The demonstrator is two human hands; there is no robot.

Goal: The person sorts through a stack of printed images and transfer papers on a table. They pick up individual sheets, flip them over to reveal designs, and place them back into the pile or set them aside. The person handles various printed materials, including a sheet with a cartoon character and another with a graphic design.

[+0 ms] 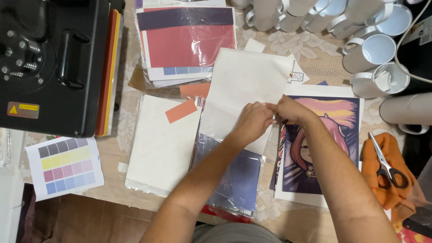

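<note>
Pinched in the grip is a plain white paper sheet. Just right of it lies a cartoon print in pink, purple and orange-yellow. Further right, black-handled steel scissors rest on an orange cloth. Far left sits a colour-swatch card in grey, yellow, pink and blue rows.

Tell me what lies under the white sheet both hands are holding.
Under the white sheet shows a clear plastic sleeve with bluish paper inside. The sheet, left hand and right hand cover the rest.
</note>
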